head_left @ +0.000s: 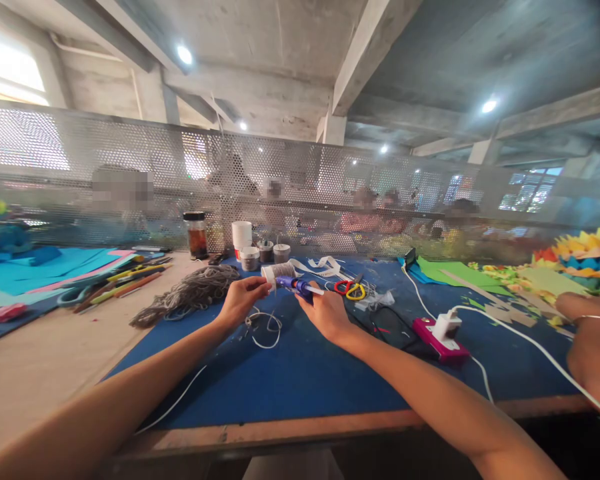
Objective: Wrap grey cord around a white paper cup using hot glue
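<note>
My right hand (327,315) is wrapped round a blue-purple glue gun (295,285), with a pale glue stick (316,290) at its rear. The gun's nozzle points left, toward my left hand (241,301). The fingertips of that hand are pinched together close to the nozzle; what is between them is too small to make out. Just behind the gun lies a pale spool (279,270). A loosely coiled white cord (266,331) rests on the blue mat (300,387) below my hands. Scissors (355,291) with red and yellow handles lie beyond my right hand.
A heap of grey yarn (190,293) lies left, with a lidded jar (197,237) and small tubs (250,258) behind. A pink power strip (440,340) with a white plug and cables stands right. Another person's arm (595,347) reaches in at far right. A perforated metal screen (290,180) closes the back.
</note>
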Motion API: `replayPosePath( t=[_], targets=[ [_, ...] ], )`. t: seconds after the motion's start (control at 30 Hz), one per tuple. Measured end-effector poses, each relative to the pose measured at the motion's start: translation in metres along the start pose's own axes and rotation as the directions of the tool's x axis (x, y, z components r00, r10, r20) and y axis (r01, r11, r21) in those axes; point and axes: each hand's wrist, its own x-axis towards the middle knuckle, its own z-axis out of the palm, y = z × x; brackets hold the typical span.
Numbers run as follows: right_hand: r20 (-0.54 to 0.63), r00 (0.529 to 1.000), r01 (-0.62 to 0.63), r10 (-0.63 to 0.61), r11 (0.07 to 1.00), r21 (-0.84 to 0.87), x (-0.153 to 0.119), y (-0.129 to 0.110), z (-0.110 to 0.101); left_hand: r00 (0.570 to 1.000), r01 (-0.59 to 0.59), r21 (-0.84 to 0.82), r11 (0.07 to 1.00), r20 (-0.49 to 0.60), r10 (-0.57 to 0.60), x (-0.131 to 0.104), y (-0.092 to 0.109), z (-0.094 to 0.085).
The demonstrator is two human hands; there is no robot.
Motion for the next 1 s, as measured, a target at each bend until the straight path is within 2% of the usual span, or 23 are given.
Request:
replayPosePath(
  t=[0.6,1.0],
  targets=[
    [-0.002,1.000,-0.007,0.007,1.000,-0.006,-0.0006,0.0004,-0.0001,0.999,0.011,0.012,1.000,0.032,-0.012,-0.0020,0.0025,0.0009],
    [0.001,0.999,-0.039,0.039,0.999,0.006,0.0014,0.0011,-0.0005,0.998,-0.025,0.111,0.994,0.060,0.018,-0.0067,0.0072,0.0040]
  ],
)
